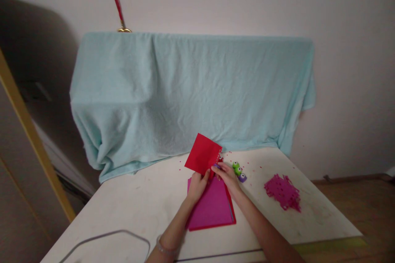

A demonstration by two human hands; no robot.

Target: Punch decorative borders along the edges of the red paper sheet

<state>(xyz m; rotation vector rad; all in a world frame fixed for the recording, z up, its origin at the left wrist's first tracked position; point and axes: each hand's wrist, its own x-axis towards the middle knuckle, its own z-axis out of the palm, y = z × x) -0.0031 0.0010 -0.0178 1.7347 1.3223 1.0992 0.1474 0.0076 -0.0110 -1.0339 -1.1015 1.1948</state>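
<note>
Basically, L hand (199,185) on red sheet (202,152), punched edge nr R hand (226,174).

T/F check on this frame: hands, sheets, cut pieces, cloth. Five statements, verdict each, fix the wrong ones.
1. The left hand holds the red sheet. True.
2. The magenta cut pieces lie left of both hands. False: the magenta cut pieces lie to their right.
3. The right hand grips a small purple object at the red sheet's edge. True.
4. The pale blue cloth lies folded under the hands. False: the pale blue cloth hangs behind them.
5. Small holes line one edge of the red sheet. True.
</note>
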